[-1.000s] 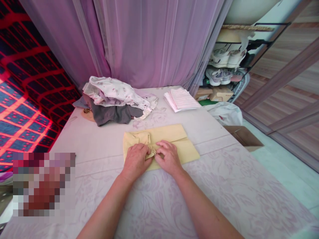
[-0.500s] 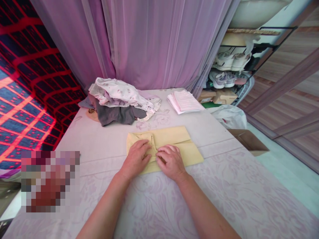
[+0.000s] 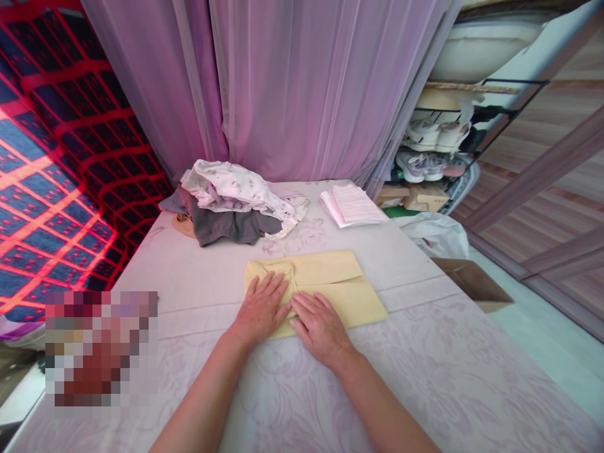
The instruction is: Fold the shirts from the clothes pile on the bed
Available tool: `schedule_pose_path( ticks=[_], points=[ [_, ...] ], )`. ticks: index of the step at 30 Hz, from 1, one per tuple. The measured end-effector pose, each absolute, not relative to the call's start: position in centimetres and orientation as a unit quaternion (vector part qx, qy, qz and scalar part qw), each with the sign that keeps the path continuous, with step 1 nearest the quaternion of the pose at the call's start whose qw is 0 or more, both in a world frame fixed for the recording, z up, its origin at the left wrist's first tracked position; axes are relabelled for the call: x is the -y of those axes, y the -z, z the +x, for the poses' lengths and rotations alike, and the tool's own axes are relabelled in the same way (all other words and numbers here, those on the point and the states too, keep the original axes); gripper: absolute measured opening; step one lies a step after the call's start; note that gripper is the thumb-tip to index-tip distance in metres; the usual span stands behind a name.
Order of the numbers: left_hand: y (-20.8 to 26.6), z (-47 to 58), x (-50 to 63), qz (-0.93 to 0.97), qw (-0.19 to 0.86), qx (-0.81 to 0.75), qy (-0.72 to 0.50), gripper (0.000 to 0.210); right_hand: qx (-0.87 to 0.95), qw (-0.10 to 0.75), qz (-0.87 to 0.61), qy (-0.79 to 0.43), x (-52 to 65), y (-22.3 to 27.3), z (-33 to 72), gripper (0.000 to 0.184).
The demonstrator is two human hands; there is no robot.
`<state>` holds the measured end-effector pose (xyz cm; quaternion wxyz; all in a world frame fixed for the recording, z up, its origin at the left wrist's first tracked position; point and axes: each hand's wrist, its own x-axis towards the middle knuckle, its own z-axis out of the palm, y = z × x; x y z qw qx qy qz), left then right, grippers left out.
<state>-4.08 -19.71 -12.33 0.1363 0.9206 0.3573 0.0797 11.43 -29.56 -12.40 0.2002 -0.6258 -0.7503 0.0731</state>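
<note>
A yellow folded garment (image 3: pixel 330 274) lies flat on the table, its folded flaps meeting along a line across the middle. My left hand (image 3: pixel 264 306) rests flat on its left part with the fingers spread. Just to the right, my right hand (image 3: pixel 318 326) lies palm down on the lower middle of the cloth, fingers stretched out. The two thumbs are close together. Neither hand grips the fabric. Part of the garment's near edge is hidden under my hands.
A heap of clothes (image 3: pixel 236 201) sits at the table's far left. At the far right lies a folded pink-and-white striped cloth (image 3: pixel 353 206). Purple curtains (image 3: pixel 302 88) hang behind. Right of the table are a shoe rack (image 3: pixel 500 113) and a cardboard box (image 3: pixel 472 280).
Both hands have gone from curled fingers at the cloth's middle fold to lying flat and stretched out on it. The view has tilted up slightly.
</note>
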Motion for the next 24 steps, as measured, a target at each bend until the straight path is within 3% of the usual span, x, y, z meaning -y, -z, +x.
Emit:
schedule_pose_path(
  ticks=[4,9,14,18,20,24],
  points=[
    [12.7,-4.4,19.0,0.900,0.189,-0.366,-0.143,0.045,0.752,0.142,-0.637,-0.092,30.9,12.7,11.4,0.061],
    [13.1,-5.4,18.3,0.774,0.210,-0.502,-0.324,0.044,0.757,0.129,-0.633,-0.103,31.4,12.8,11.7,0.065],
    [11.4,-7.9,18.9,0.621,0.419,-0.596,-0.290,0.055,0.755,0.130,-0.632,-0.114,31.2,13.0,11.7,0.063],
    [9.8,-8.2,20.8,0.509,0.599,-0.565,-0.252,0.040,0.750,0.136,-0.636,-0.121,31.1,13.1,11.6,0.063],
    [9.5,-7.4,21.6,0.496,0.631,-0.541,-0.250,0.030,0.748,0.141,-0.638,-0.118,31.1,13.0,11.4,0.063],
    [9.3,-5.9,22.5,0.512,0.594,-0.539,-0.307,0.028,0.737,0.153,-0.651,-0.103,31.3,12.1,10.5,0.062]
  ],
)
